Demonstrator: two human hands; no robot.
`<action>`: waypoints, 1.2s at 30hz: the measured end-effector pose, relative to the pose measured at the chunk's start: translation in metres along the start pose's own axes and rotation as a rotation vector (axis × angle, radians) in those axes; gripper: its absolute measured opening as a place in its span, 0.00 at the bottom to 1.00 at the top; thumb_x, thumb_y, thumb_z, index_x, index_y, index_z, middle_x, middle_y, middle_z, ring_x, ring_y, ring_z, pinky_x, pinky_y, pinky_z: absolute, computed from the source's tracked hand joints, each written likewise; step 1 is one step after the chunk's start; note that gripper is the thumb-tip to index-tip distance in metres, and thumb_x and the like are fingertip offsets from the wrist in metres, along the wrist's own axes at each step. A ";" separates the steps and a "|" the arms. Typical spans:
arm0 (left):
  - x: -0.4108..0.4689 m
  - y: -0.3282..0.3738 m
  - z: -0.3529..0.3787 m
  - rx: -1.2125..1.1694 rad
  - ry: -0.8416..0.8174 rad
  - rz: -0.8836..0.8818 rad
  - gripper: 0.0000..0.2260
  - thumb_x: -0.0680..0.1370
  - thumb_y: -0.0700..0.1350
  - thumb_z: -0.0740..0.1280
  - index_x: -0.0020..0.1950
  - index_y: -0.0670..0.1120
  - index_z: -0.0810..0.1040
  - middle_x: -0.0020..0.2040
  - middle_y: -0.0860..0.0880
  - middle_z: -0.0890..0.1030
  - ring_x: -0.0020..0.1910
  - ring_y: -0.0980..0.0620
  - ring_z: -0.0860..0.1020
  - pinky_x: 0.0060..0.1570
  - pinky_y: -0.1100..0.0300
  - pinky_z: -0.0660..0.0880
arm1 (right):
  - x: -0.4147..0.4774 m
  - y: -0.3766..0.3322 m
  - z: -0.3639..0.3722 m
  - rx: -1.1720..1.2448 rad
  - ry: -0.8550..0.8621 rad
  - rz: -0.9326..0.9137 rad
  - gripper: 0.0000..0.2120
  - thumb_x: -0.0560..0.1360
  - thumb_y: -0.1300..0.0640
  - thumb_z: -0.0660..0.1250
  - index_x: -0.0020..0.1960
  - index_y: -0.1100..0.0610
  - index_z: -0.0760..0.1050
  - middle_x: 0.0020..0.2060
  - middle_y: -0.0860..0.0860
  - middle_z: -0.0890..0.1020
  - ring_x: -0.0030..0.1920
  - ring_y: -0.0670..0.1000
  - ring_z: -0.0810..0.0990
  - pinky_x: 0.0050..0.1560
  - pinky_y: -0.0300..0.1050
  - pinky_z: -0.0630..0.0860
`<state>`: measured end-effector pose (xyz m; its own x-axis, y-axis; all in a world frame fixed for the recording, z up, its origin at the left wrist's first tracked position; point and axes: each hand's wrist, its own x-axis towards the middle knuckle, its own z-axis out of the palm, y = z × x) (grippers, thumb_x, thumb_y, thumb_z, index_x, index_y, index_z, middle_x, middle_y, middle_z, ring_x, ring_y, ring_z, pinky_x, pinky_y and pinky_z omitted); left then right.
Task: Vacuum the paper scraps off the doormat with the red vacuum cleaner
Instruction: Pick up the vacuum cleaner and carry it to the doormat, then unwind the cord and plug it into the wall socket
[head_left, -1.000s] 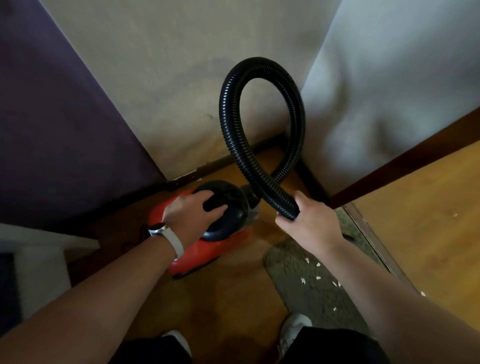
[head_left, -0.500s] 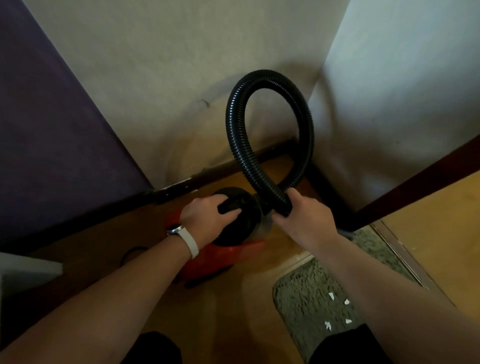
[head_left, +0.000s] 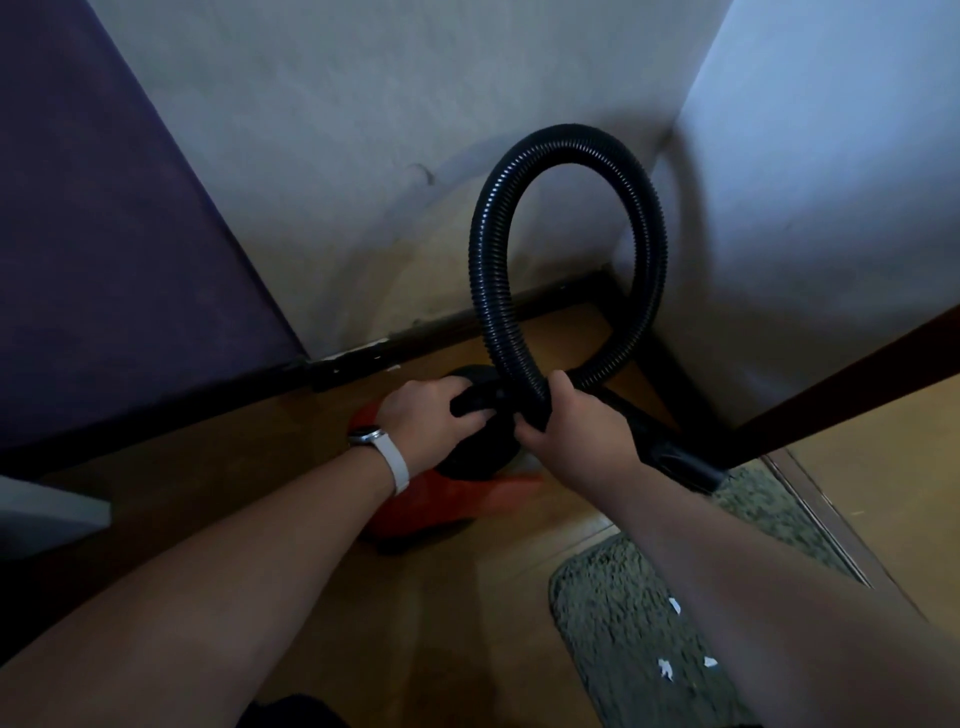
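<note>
Left grip (head_left: 431, 415) clasps the red vacuum cleaner (head_left: 457, 501) by its handle (head_left: 470, 404), likely steadying it, while right grip (head_left: 576, 434) holds the looped hose (head_left: 491, 249) off the floor (head_left: 260, 493).

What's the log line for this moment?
left hand: grips red vacuum cleaner | right hand: grips hose | nozzle: at doormat edge | paper scraps: on doormat

Red vacuum cleaner (head_left: 457, 499) on wooden floor (head_left: 441, 623) in a wall corner. Left hand (head_left: 431, 415), watch (head_left: 366, 435) at wrist, grips its black top handle (head_left: 475, 405). Right hand (head_left: 576, 431) grips the black ribbed hose (head_left: 491, 244), which loops upward. Nozzle (head_left: 675, 460) rests at the grey doormat (head_left: 623, 613); white paper scraps (head_left: 665, 669) lie on it.
</note>
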<state>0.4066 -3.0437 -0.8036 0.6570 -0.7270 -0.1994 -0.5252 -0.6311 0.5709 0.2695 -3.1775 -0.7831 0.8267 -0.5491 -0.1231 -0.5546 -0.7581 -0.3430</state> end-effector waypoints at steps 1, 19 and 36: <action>-0.001 -0.002 0.000 -0.004 0.009 0.000 0.14 0.76 0.59 0.67 0.56 0.54 0.81 0.44 0.51 0.84 0.42 0.50 0.81 0.40 0.50 0.79 | 0.001 -0.001 0.001 0.005 -0.004 -0.002 0.16 0.77 0.42 0.64 0.47 0.53 0.63 0.33 0.46 0.74 0.30 0.50 0.75 0.26 0.45 0.68; -0.067 -0.143 -0.053 -0.055 0.033 -0.105 0.13 0.72 0.56 0.73 0.53 0.53 0.80 0.48 0.52 0.78 0.48 0.52 0.78 0.52 0.53 0.77 | 0.006 -0.032 0.017 0.155 0.130 -0.199 0.42 0.66 0.49 0.80 0.73 0.59 0.64 0.64 0.60 0.70 0.66 0.62 0.69 0.67 0.58 0.69; -0.100 -0.183 0.001 0.135 -0.488 -0.199 0.19 0.77 0.55 0.67 0.66 0.51 0.74 0.63 0.50 0.76 0.59 0.48 0.76 0.59 0.55 0.74 | 0.005 -0.144 0.059 -0.324 -0.142 -0.821 0.17 0.71 0.60 0.70 0.59 0.60 0.75 0.55 0.58 0.76 0.57 0.61 0.74 0.59 0.57 0.75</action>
<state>0.4364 -2.8555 -0.8893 0.4401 -0.6106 -0.6583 -0.5022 -0.7752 0.3832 0.3591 -3.0499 -0.7893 0.9670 0.2433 -0.0755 0.2357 -0.9670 -0.0964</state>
